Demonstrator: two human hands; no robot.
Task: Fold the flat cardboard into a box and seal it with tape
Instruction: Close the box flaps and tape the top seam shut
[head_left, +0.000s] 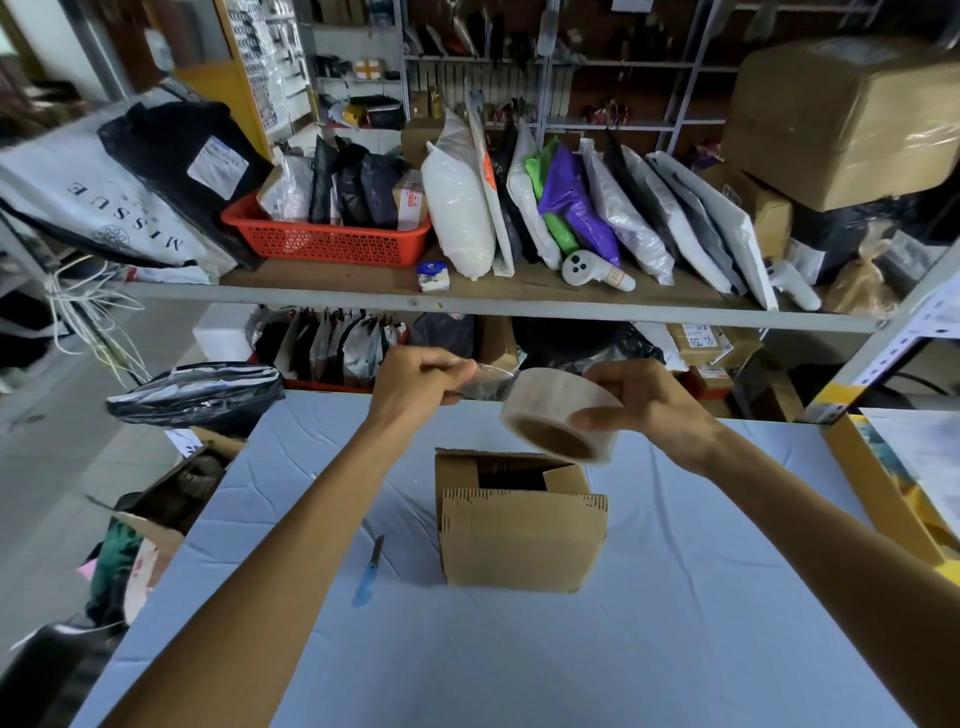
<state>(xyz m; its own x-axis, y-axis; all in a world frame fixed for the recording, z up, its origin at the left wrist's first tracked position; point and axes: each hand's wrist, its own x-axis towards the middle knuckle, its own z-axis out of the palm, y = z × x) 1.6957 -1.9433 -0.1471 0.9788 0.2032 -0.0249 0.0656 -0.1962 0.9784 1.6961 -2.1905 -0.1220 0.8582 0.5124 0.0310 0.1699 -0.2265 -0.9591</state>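
A small brown cardboard box (522, 530) stands on the table covered in a light blue cloth (675, 623), its top flaps partly folded in with a dark gap showing. Above and behind it, my right hand (644, 408) grips a roll of clear tape (558, 423), fingers curled over its rim. My left hand (423, 379) pinches the free end of the tape strip (491, 379), which is stretched a short way from the roll. Both hands hover in the air, apart from the box.
A blue utility knife (370, 574) lies on the cloth left of the box. A shelf (467, 301) behind the table holds a red basket (327, 236) and several parcels. Open cartons stand on the floor at left (171, 499); a yellow-edged carton (883, 493) stands right.
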